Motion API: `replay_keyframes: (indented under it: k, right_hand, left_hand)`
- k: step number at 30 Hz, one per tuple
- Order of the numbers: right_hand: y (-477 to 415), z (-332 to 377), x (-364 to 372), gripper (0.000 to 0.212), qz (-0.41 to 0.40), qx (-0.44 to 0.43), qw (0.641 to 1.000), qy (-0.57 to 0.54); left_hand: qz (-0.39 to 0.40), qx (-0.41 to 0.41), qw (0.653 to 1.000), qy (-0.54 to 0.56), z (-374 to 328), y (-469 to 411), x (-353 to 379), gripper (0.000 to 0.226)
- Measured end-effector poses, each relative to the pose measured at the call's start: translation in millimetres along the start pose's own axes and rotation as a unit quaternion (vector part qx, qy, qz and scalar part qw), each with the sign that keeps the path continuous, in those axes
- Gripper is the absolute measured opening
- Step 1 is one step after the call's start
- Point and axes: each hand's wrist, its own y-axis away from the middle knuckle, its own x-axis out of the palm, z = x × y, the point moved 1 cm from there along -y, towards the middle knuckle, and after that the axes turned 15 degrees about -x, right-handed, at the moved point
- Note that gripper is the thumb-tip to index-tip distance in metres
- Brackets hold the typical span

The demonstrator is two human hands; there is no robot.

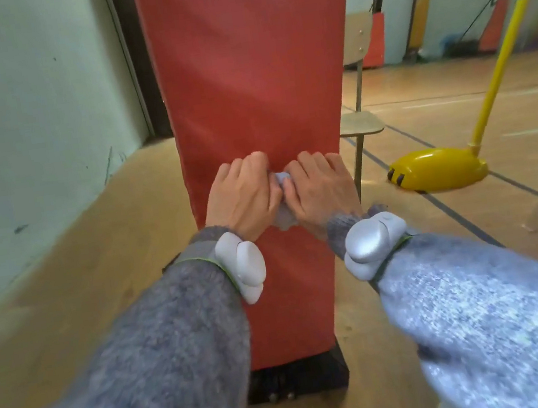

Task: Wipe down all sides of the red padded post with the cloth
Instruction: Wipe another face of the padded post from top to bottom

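Pale cloth bunched between left fingers, right fingers.

Red post, pale-blue cloth

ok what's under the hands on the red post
A cloth, gripped by the left hand and right hand against the red post. Only a strip shows; the rest is covered.

I log the padded post upright at centre on its base plate, with the wall to its left, a chair just behind its right edge and a pole stand on the floor further right. My left hand and right hand lie side by side against the post's near face, gripping the cloth between them.
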Motion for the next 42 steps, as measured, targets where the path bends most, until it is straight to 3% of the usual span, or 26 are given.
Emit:
replay_keyframes:
  k: [5,20,29,42]
  right_hand:
    - [-77,-53,-6,0.026,-0.071,-0.004,0.997,0.037]
    - [-284,-182,-47,0.023,-0.222,-0.075,0.965,0.117]
    - [-485,-273,-107,0.021,-0.247,-0.078,0.957,0.133]
    - [-730,-379,-194,0.021,-0.243,-0.097,0.955,0.138]
  left_hand:
    - [-0.1,0.075,0.988,-0.086,5,-94,-14,0.026]
    - [-0.332,0.179,0.92,-0.105,17,-331,-88,0.025]
    - [-0.394,0.177,0.894,-0.12,31,-530,-197,0.025]
    - [-0.423,0.18,0.879,-0.127,50,-767,-341,0.026]
